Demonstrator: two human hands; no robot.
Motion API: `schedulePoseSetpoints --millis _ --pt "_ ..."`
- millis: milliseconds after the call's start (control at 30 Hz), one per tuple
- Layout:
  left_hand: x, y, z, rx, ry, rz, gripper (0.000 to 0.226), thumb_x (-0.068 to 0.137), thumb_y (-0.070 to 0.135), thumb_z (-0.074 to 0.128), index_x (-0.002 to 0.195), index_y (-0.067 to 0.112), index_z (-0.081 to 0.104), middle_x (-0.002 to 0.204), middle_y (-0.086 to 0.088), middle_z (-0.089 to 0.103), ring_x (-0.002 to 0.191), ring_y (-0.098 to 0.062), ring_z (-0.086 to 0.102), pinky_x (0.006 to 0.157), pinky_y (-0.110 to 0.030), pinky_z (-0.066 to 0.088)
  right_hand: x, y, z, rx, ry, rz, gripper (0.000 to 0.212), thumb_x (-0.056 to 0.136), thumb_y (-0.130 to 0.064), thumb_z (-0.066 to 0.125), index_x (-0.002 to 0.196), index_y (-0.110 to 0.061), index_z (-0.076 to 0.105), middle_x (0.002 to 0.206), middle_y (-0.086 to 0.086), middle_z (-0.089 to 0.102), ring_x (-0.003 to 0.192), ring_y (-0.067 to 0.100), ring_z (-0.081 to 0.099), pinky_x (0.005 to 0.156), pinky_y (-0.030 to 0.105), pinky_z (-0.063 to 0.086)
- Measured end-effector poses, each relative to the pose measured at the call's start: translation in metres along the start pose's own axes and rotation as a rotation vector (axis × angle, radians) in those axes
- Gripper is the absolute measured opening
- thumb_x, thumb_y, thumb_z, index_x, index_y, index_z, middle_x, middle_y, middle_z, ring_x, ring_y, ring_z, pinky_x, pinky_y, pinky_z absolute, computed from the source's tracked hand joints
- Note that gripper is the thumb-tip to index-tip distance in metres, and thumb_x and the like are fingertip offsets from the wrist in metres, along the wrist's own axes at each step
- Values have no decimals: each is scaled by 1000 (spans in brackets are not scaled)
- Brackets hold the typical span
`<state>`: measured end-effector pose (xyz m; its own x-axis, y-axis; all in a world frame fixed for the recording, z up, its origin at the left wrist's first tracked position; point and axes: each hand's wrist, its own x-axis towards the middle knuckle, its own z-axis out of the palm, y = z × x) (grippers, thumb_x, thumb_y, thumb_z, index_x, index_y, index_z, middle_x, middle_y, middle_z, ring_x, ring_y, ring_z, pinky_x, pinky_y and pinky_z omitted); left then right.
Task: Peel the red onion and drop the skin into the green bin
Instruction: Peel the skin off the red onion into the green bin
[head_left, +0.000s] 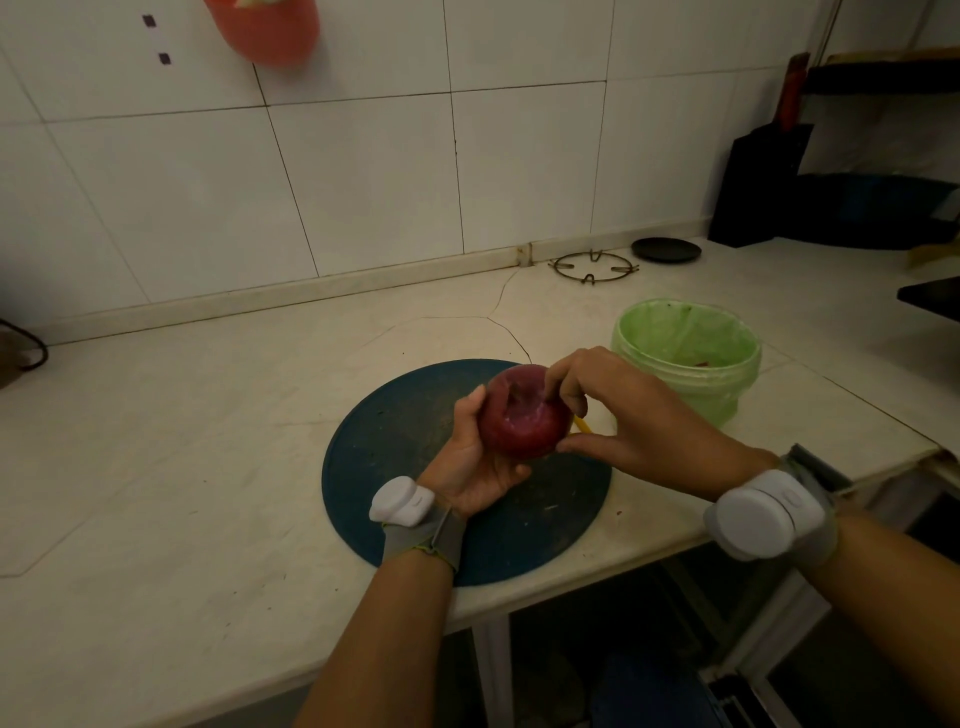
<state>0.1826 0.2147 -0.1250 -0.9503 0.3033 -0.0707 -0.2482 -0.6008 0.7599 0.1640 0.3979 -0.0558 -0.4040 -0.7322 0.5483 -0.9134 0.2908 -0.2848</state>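
Red onion (522, 421), cut end up, gripped in curled left hand (467, 460) over blue cutting board (395, 441). Right hand (628, 410) pinching its upper rim, possibly on loose skin. Green bin (719, 397) just beyond, nearer the right hand.

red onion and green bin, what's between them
Head view: the right hand, fingers on the red onion, fills the gap to the green bin.

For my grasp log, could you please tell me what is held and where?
The left hand cradles the red onion from below; the right hand pinches it, fingertips on top, thumb low.
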Motion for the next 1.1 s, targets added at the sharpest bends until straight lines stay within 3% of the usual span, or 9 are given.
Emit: schedulePoseSetpoints --millis 167,267,333,467,600,733,867,1000,1100 --pt "0 0 1 58 49 -13 58 68 64 56 110 24 58 103 -11 65 75 -17 67 49 -20 49 -4 4 3 -16 -11 -25 47 69 -12 79 78 -25 36 91 -1 52 84 14 44 72 18 37" --pt "-1 0 2 48 47 -17 65 60 65 67 109 23 60 100 -11 66 73 -17 67 47 -20 50 -4 5 4 -12 1 -32 45 70 -11 79 76 -24 36 84 -1 50 81 13 41 70 20 37" --pt "-1 0 1 50 39 -24 60 64 63 63 109 23 59 100 -11 66 74 -17 67 48 -20 49 -4 3 2 -5 14 -27 42 69 -11 79 77 -21 40 90 1 50 83 14 43 72 21 39" --pt "1 0 -2 11 -10 -14 79 43 60 84 109 23 63 98 -11 70 75 -20 68 48 -21 51 -2 1 1 27 37 -22 37 69 -14 78 80 -18 43 101 2 53 89 7 45 76 17 40" --pt "-1 0 -1 7 37 -17 56 74 65 52 112 24 56 105 -12 63 74 -18 66 48 -19 49 -2 2 2 21 34 -28 40 69 -14 78 79 -21 40 95 5 55 84 10 44 73 17 38" --pt "-2 0 1 38 44 -30 50 78 57 41 113 25 55 101 -10 65 74 -18 66 48 -19 48 -2 1 -1 26 -9 -1 43 70 -13 78 79 -24 38 91 3 53 81 17 45 70 20 38" --pt "-3 -1 1 71 22 -54 50 79 57 40 115 26 55 100 -10 67 72 -20 65 48 -19 47 1 5 -10 144 -49 97 28 73 -15 77 86 -18 52 92 -3 54 81 11 50 72 22 44" --pt "-2 -1 0 95 -14 -74 55 76 60 48 120 29 52 108 -12 65 78 -22 65 52 -21 49 4 11 -14 191 -37 158 29 77 -23 72 104 -21 64 97 -12 56 83 9 56 76 17 47" --pt "-3 0 2 89 -40 -82 50 79 59 43 119 29 50 105 -14 65 68 -21 65 47 -20 49 5 12 -13 241 1 169 28 75 -29 68 100 -18 71 99 -10 61 87 8 58 77 15 47"
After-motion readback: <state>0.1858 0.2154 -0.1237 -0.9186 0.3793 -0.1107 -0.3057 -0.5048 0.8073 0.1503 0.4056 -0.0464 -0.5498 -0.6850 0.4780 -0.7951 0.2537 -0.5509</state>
